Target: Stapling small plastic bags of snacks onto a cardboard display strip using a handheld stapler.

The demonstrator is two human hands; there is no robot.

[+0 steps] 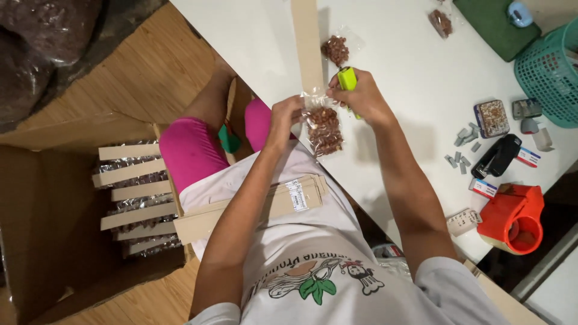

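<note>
nut packet [325, 129] between hands [286, 114], stapler [348, 81] probably

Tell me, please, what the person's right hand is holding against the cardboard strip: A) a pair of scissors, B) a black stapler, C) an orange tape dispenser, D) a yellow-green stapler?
D: the right hand grips a yellow-green stapler at the top of the small clear bag of nuts, which the left hand steadies against the cardboard strip.
</note>
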